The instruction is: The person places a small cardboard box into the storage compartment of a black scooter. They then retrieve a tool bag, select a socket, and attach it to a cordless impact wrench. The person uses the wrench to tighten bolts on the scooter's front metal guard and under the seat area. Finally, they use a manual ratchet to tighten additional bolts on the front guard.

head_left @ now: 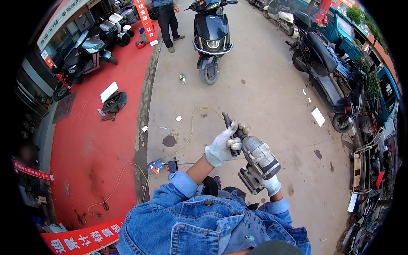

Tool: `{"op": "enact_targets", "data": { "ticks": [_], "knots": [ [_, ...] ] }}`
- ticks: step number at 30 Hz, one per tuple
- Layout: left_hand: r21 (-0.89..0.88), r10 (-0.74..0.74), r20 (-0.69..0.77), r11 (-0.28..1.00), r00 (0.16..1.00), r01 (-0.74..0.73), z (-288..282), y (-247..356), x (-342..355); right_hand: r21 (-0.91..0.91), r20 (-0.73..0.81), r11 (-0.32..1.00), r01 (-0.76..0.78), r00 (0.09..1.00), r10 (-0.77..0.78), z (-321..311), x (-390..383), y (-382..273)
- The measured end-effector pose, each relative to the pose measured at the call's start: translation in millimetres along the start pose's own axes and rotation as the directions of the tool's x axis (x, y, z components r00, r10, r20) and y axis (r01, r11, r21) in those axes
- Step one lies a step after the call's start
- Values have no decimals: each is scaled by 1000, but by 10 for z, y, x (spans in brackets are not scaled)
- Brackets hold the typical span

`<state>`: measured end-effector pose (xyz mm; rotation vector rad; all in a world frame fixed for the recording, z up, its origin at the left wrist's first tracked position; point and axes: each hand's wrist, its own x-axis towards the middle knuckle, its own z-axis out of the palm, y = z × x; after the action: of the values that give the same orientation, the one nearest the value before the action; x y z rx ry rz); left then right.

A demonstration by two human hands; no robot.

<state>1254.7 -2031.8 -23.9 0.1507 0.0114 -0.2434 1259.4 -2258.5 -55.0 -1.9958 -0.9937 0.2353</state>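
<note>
Holding a grey impact wrench in two gloved hands above the concrete pavement.

Right hand, in a white work glove, has its grip closed around the tool's handle from below, near the denim jacket. Left hand, also gloved, has its grip wrapped around the dark socket at the tool's nose, which points far and left. On the ground just left of the forearm lies an orange and grey tool with a yellowish hose trailing from it. Far ahead stands a black scooter.
</note>
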Motion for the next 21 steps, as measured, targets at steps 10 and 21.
{"op": "enact_targets", "data": {
  "ticks": [10, 21],
  "knots": [
    [659, 294, -112, 737, 949, -151, -238, 650, 4036, 555, 55, 773, -308, 940, 336, -1926, 2495, 2405],
    [446, 568, -487, 815, 664, -370, -315, 2080, 7820, 454, 179, 779, -433, 901, 396, -3760, 5943, 3805]
  ]
}}
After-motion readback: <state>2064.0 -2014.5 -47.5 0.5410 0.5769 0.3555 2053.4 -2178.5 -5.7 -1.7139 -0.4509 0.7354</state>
